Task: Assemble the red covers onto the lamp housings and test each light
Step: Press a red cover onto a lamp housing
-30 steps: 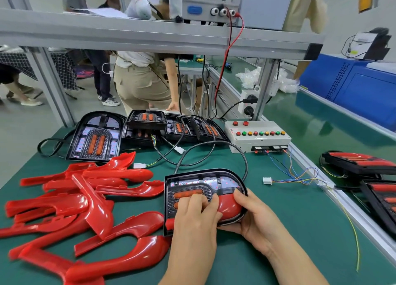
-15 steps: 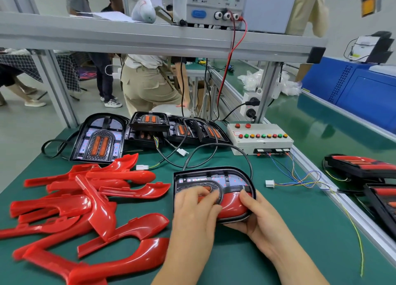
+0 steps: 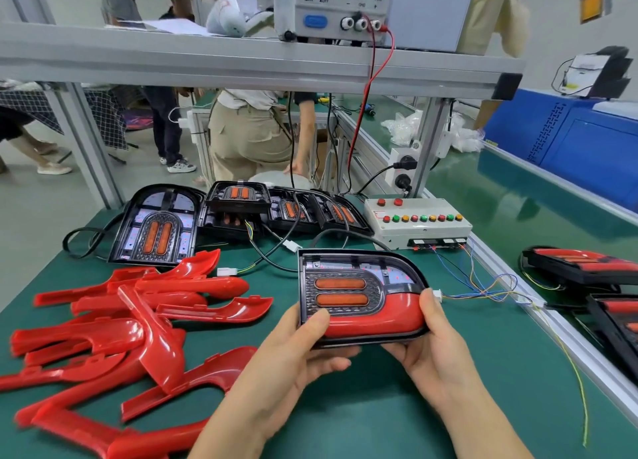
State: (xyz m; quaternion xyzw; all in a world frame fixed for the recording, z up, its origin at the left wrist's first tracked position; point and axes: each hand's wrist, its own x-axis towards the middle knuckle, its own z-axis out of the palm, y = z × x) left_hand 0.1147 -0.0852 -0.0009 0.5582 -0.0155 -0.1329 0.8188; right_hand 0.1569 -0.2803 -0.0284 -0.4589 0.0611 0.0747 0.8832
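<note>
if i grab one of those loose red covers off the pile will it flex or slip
Probably stiff and light: each red cover looks like thin moulded plastic holding its curve. The glossy surface suggests it may slip. They overlap in the pile, so lifting one will likely shift its neighbours.

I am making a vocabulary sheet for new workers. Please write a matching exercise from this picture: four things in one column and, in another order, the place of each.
Things
1. lamp housing with red cover
2. loose red covers
3. button box
4. power supply

Places
A. on the upper shelf
B. heaped at the left of the green table
C. held between the left hand and the right hand
D. at the back of that table, beside the metal post

Pairs: 1-C, 2-B, 3-D, 4-A
</note>
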